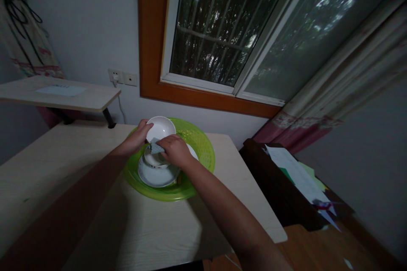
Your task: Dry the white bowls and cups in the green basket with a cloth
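Observation:
My left hand (pixel 139 137) grips the rim of a white bowl (pixel 163 126), which is tilted with its inside towards me. A grey-blue cloth (pixel 155 146) is pinched in my right hand (pixel 174 149), close to the bowl's lower edge. Both hands are above a green plastic basin (pixel 204 152) with a patterned, basket-like wall. Inside the basin, a second bowl (pixel 155 160) rests on a white plate (pixel 156 178). Part of another white dish (pixel 193 151) shows behind my right wrist. My right hand hides some of the dishes.
The basin stands on a pale wooden table (pixel 159 224). At the left is a raised shelf (pixel 63 95) with a paper (pixel 62 89) on it. A wall socket (pixel 116 76) and a window (pixel 222 29) lie beyond. Dark furniture with papers (pixel 299 173) is at the right.

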`<state>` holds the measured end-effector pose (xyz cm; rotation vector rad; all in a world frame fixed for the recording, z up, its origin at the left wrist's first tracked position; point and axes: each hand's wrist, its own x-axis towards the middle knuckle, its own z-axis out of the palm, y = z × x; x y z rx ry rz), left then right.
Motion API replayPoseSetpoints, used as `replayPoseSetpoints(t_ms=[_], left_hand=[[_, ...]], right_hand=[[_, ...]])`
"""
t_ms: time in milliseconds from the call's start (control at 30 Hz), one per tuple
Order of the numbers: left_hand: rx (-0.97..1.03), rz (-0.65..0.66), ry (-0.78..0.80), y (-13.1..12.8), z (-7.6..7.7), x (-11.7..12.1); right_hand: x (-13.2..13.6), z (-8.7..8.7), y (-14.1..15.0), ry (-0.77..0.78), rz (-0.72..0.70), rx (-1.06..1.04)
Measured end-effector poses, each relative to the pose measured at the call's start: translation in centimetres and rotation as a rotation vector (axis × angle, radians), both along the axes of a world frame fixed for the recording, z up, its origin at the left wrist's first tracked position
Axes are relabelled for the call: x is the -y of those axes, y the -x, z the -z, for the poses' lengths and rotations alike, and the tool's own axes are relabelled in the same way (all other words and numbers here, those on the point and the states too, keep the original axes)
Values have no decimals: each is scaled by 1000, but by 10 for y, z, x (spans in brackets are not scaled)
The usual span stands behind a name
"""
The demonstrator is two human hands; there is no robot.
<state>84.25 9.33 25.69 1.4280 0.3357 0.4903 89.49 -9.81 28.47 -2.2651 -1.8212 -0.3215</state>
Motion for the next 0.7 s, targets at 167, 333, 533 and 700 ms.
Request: replayPoseSetpoints(t_ms=[167, 333, 533, 700], left_hand=[[-49, 19, -242, 3, -3, 2], [-62, 68, -351, 6, -7, 4], [-27, 30, -321, 6, -9, 5], [12, -2, -154, 0, -1, 0]], right_hand=[[-3, 2, 0, -14, -24, -10], [-6, 2, 2, -26, -11, -32], [-7, 4, 2, -39, -7, -57], [-6, 5, -1, -33, -15, -37]])
